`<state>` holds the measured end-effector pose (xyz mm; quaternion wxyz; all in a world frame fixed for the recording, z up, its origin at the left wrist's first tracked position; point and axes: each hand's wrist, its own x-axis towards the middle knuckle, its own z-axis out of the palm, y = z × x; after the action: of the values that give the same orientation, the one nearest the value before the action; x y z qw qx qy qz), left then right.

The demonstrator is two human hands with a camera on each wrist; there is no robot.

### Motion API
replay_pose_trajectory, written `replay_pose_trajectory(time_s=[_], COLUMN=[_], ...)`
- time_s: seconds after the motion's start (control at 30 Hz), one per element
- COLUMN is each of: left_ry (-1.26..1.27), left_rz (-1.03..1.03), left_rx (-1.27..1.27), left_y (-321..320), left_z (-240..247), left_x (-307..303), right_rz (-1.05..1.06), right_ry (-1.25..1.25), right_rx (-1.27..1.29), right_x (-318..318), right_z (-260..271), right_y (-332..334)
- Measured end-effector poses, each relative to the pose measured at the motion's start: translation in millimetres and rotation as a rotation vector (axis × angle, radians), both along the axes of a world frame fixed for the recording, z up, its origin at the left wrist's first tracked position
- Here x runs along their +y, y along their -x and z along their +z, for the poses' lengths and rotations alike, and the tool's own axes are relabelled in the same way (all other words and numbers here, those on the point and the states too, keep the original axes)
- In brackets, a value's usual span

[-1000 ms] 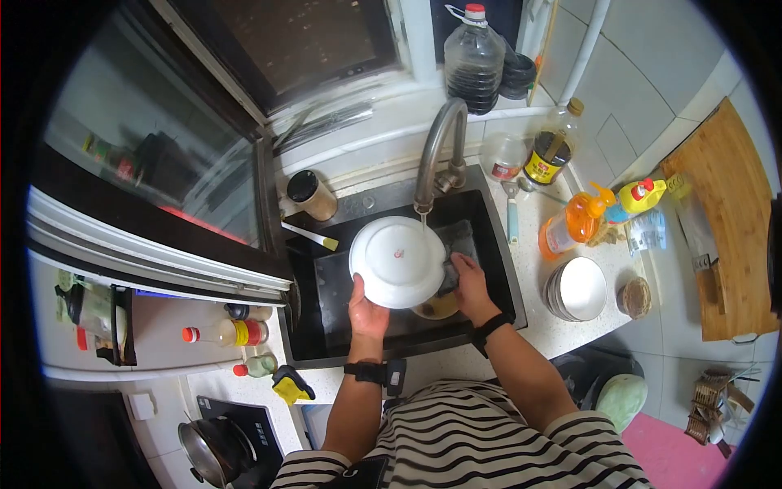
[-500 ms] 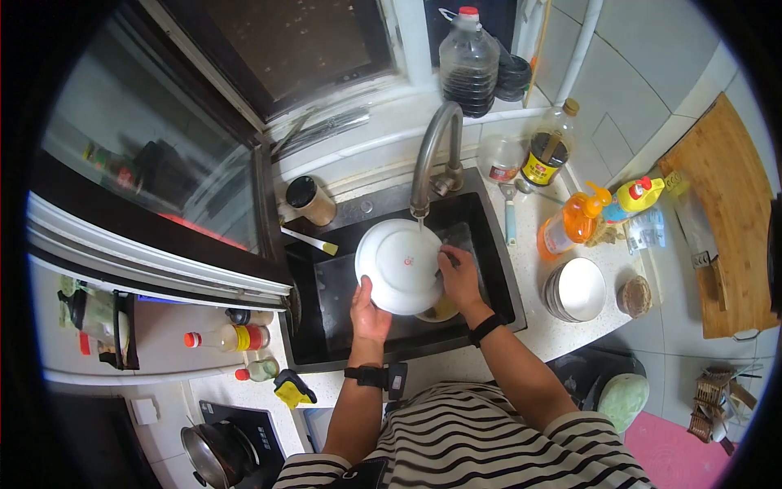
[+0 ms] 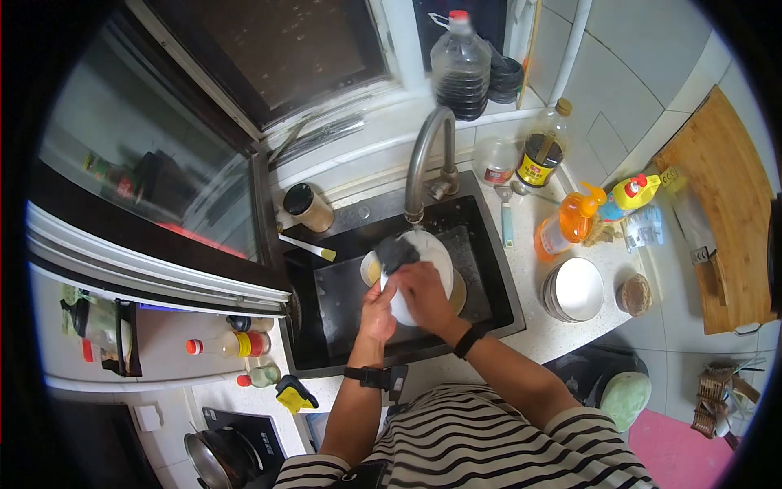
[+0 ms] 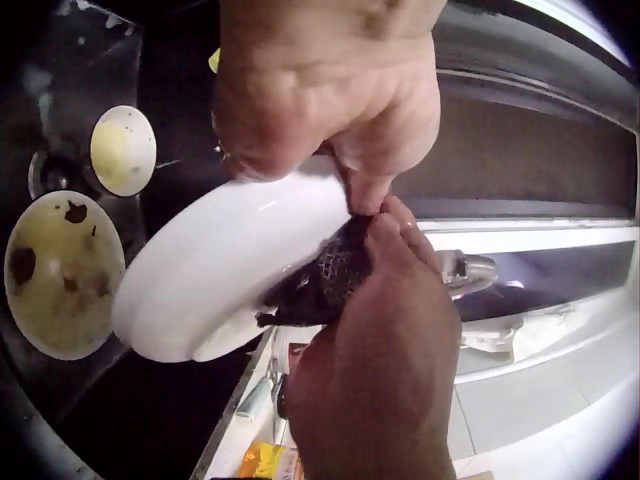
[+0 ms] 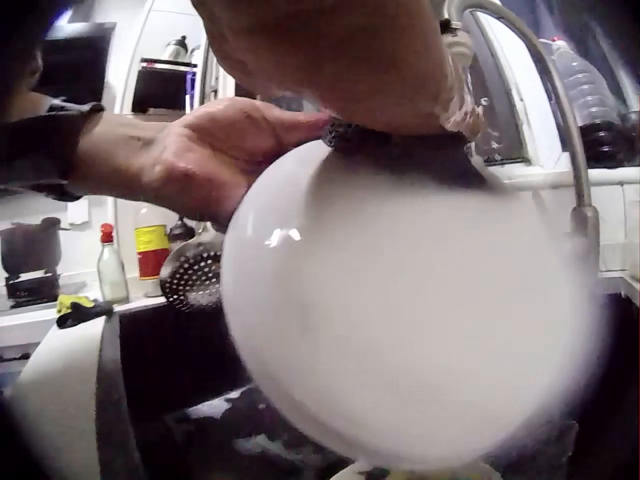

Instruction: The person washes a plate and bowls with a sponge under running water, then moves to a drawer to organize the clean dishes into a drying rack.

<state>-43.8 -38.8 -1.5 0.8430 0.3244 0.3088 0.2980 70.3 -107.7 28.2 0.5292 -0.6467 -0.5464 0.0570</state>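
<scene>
My left hand [image 3: 377,314] grips a white plate [image 3: 436,257] by its left edge, with the plate tilted over the black sink [image 3: 326,359]. In the right hand [image 3: 423,293] is a dark mesh scrubbing cloth [image 3: 397,253], pressed against the rim close to the left fingers. The left wrist view shows the cloth [image 4: 320,280] bunched under the right fingers against the plate [image 4: 220,250]. Below, in the sink, lie a stained dish [image 4: 65,275] with dark scraps and a small bowl [image 4: 123,150] with something yellow in it.
A curved faucet [image 3: 423,155] rises behind the plate. On the right counter stand stacked white bowls [image 3: 580,290], an orange pump bottle [image 3: 568,224] and a brown sauce bottle [image 3: 542,155]. A lidded jar [image 3: 309,208] and a brush [image 3: 309,245] are at the sink's left edge.
The plate has turned from nearly facing up to a steep tilt. My right hand has moved left across it with the dark cloth, now beside the left hand at the rim.
</scene>
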Motion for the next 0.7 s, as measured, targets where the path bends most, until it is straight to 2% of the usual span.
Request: replay_pose_trajectory(time_s=[0.17,0.27,0.37,0.47,0.57,0.63,0.67,0.7], left_ry=[-0.009,0.003,0.010,0.005,-0.014,-0.013,0.007,0.026], left_rz=[-0.001,0.027,0.030,0.024,-0.003,0.005,0.024,0.043], left_rx=[-0.014,-0.022,-0.049,-0.026,0.013,0.035,0.003,-0.027], left_y=[10.0,7.4,7.1,1.5,-9.5,-18.5,-20.0,-19.7], left_z=[-0.8,12.0,14.8,18.3,14.8,8.8,8.7,11.0], left_x=[-7.9,-13.1,-11.5,-3.0,10.2,16.6,17.7,18.3], right_rz=[-0.071,-0.308,-0.313,-0.440,-0.305,-0.242,-0.125,-0.143], right_ry=[-0.071,0.111,0.280,0.311,0.282,0.051,-0.047,0.043], right_rx=[0.007,0.229,0.403,0.482,0.881,0.347,0.248,0.185], right_x=[11.7,24.6,27.9,35.0,42.3,44.4,43.2,39.1], right_z=[-22.3,-35.7,-40.1,-41.7,-22.4,-21.8,-21.0,-15.4], right_y=[-20.0,-44.8,-63.4,-70.6,-64.6,-37.9,-25.8,-10.5])
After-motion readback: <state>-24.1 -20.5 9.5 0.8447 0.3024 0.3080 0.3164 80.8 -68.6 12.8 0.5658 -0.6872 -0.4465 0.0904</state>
